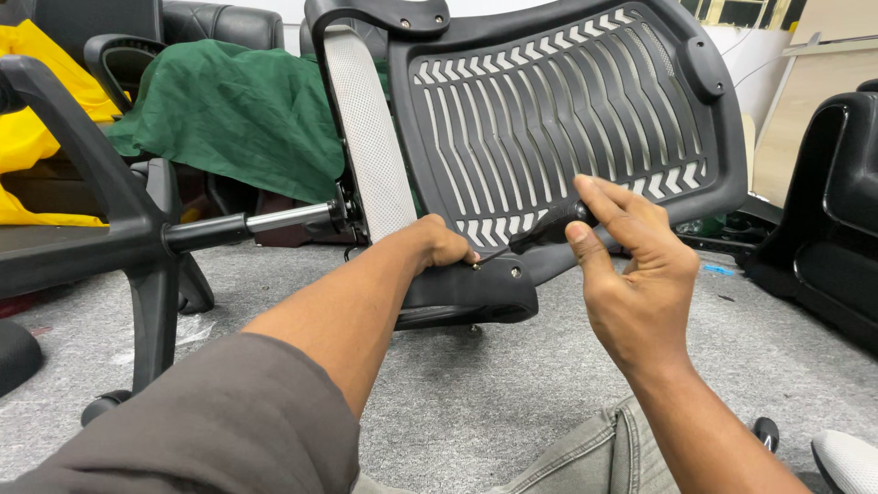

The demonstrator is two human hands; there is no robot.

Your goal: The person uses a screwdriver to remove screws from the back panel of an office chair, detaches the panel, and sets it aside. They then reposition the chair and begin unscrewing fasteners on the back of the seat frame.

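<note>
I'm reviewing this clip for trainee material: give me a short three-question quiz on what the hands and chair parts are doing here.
1. True or false: the right hand grips the black handle of a screwdriver.
2. Which part does the left hand rest on?
A. the green cloth
B. the black chair bracket below the slatted backrest
C. the chair's wheeled base
3. Fill in: the chair lies on its side on a grey ____.

Key
1. True; its tip points toward the bracket beside the left hand.
2. B.
3. Carpet.
</note>
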